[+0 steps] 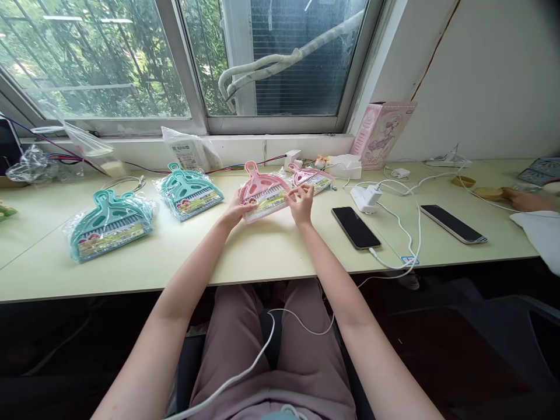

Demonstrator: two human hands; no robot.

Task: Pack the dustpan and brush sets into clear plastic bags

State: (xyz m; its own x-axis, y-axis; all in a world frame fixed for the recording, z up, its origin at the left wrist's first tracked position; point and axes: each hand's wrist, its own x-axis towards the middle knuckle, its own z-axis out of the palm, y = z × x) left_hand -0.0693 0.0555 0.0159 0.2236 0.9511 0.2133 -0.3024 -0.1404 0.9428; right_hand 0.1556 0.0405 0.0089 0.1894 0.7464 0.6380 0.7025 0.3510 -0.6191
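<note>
A pink mini dustpan-and-brush set in clear wrap lies on the pale desk in front of me. My left hand grips its left edge, fingers curled on the pack. My right hand pinches its right edge. A second pink set lies just behind, to the right. Two teal sets lie to the left, one near and one farther left.
A black phone on a white cable, a white charger and a second phone lie to the right. Another person's hand rests at the far right. A pink box leans on the wall. Plastic bags sit below the window.
</note>
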